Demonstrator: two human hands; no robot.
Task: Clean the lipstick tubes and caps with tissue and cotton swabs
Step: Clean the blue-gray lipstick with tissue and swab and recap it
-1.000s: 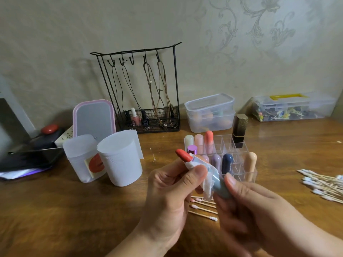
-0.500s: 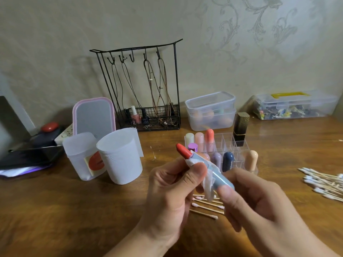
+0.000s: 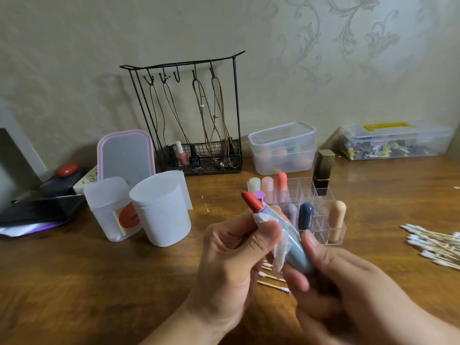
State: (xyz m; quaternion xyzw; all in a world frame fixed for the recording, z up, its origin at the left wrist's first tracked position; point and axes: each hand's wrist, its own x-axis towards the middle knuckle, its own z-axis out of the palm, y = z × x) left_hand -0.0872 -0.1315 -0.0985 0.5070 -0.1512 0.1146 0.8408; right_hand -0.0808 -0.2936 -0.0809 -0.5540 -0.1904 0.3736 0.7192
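While the right hand grips the blue lipstick tube at its base, the left hand pinches tissue round its neck — long axis running up-left from the right grip, red bullet just beyond the left thumb.

The left hand and a fold of tissue hide the middle of the lipstick tube, and the right hand, cut off by the lower edge, covers the tube's base. Cotton swabs beneath both hands show only their tips. Right of the hands, the swab pile is blurred and cropped by the edge.
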